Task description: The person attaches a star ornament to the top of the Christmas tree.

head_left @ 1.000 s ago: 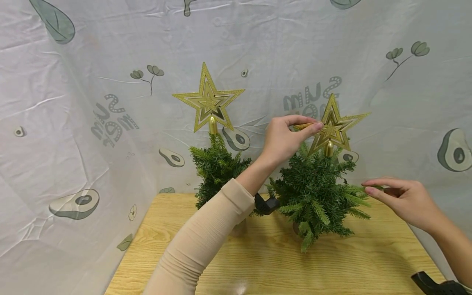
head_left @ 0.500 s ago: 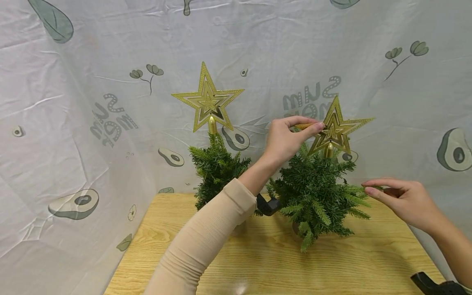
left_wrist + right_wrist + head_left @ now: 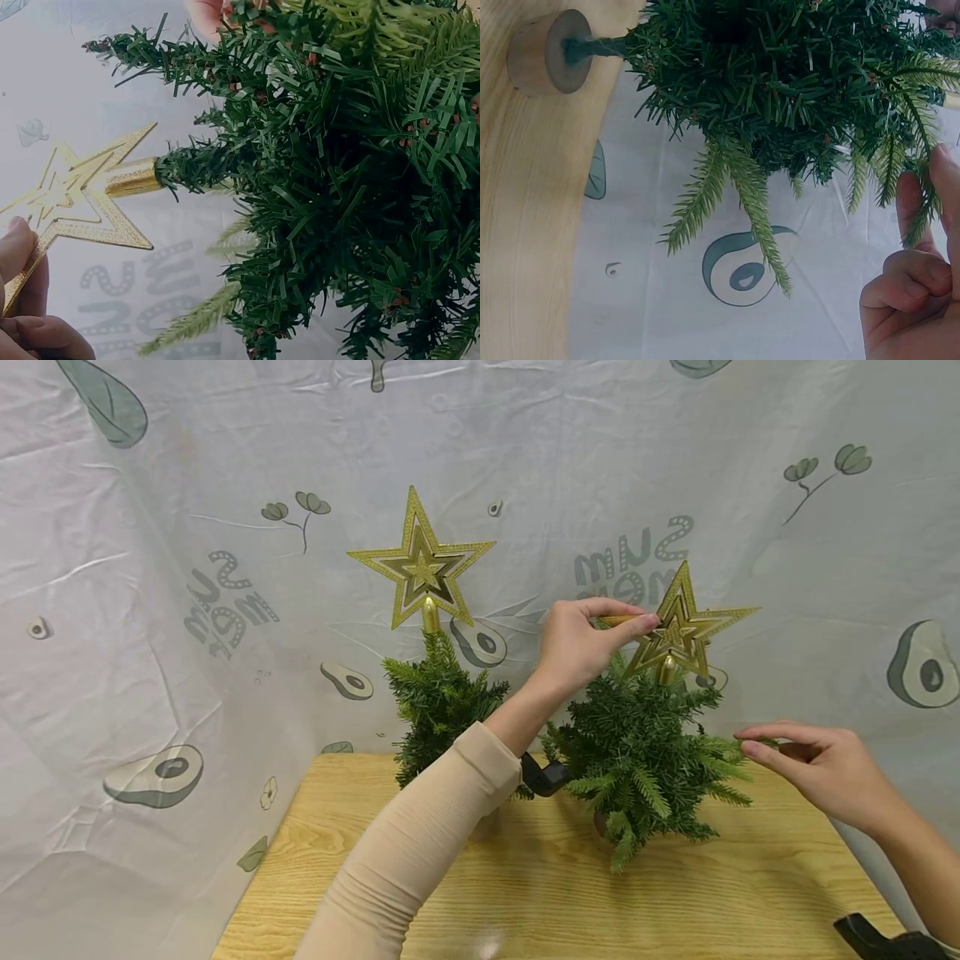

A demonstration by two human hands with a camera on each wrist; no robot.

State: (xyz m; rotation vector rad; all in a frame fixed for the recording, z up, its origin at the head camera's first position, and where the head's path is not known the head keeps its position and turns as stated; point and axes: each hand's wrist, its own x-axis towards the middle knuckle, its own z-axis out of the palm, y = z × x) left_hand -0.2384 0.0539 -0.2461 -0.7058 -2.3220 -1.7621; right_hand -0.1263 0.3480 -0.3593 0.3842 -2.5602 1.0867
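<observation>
My left hand (image 3: 588,639) pinches the left point of a gold star tree topper (image 3: 678,631). Its sleeve sits on the top tip of the right-hand small artificial Christmas tree (image 3: 645,743), as the left wrist view shows with the star (image 3: 56,191) and the thumb (image 3: 15,251). At that tree's right side, my right hand (image 3: 832,768) pinches the end of a light green branch (image 3: 922,187) between thumb and index finger. The other fingers are curled in the right wrist view. A round wooden base (image 3: 551,52) carries this tree.
On the left stands a second small tree (image 3: 442,710) with an upright gold star (image 3: 422,560), partly hidden by my left forearm. Both trees are on a wooden table (image 3: 600,910). A printed white curtain (image 3: 225,443) hangs behind it. Black wrist mounts (image 3: 888,939) show on my arms.
The right star, held by my left hand, has turned slightly and come down a little. The right hand keeps its place at the branch, and the left tree stands as before.
</observation>
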